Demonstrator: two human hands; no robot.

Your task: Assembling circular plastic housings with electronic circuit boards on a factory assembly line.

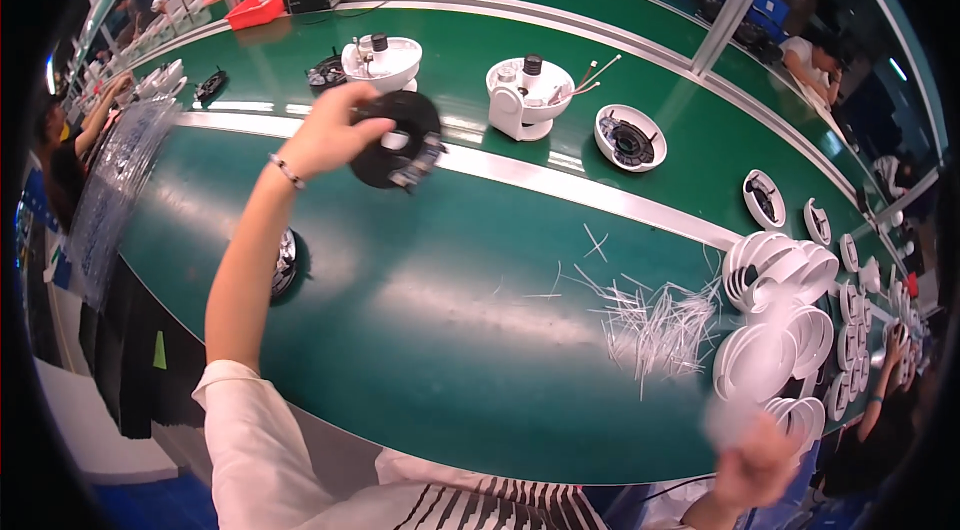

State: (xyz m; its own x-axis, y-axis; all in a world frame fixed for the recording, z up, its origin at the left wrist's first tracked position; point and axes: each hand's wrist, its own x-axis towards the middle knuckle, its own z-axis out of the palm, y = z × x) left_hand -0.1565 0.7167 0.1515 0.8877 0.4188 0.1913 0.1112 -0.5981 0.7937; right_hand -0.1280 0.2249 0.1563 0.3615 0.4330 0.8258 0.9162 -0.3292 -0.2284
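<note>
My left hand (pixel 330 133) is raised over the green bench and grips a black ring-shaped part (pixel 397 142) with a small circuit piece hanging at its lower right. My right hand (pixel 752 458) is low at the right, blurred, and seems to hold a pale round piece (pixel 728 420) near a stack of white rings (pixel 770 330). A heap of thin white trimmings (pixel 650 325) lies on the bench between the hands. A small shiny round part (pixel 284 262) rests on the bench behind my left forearm.
Two white dome housings (pixel 382 62) (pixel 528 95) and a white dish with a black insert (pixel 630 138) ride the green conveyor belt (pixel 470 40) beyond a metal rail. More white shells line the right side. Other people work at the far left and right.
</note>
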